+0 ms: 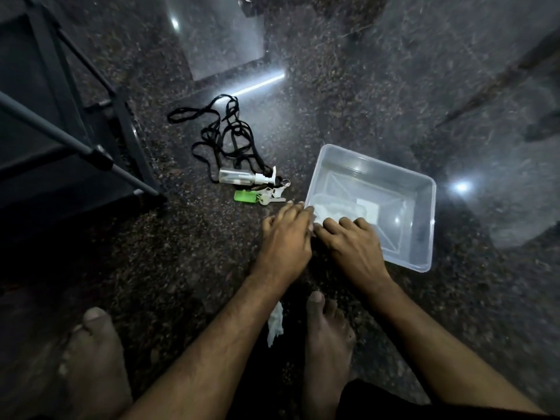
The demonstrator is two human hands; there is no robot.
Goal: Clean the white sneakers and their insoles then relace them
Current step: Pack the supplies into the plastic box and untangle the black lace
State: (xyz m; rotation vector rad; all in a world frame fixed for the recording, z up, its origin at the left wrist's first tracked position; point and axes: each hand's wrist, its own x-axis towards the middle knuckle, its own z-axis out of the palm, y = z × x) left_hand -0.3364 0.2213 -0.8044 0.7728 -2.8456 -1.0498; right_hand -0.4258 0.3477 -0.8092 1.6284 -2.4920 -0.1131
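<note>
Dim light, dark speckled polished stone floor (378, 101) with bright glare spots. Person crouched, both bare feet flat on the floor, forearms reaching forward.

Clear rectangular plastic tub (424, 213) sits on the floor to the right of centre. Inside it, near the near-left corner, a crumpled white cloth or tissue (325, 212); a small white square piece lies flatter on the tub bottom.

Left hand (288, 234) at the tub's near-left corner, fingers bent over the rim and touching the white cloth. Right hand (353, 241) just beside it, knuckles up, fingers curled down onto the same cloth inside the tub. Both appear to be gripping it, though the fingertips are hidden.

Loose tangle of black flat shoelaces (224, 131) lies on the floor beyond and left of the tub, well apart from the hands. At its near end, a small clear pump-top bottle with white nozzle (245, 175) lies on its side. Just nearer, a bunch of keys with a green plastic tag (257, 197).

Scrap of white tissue (275, 324) on the floor between the feet. Dark metal-framed rack (60, 122) at left.

No sneakers or insoles in view
</note>
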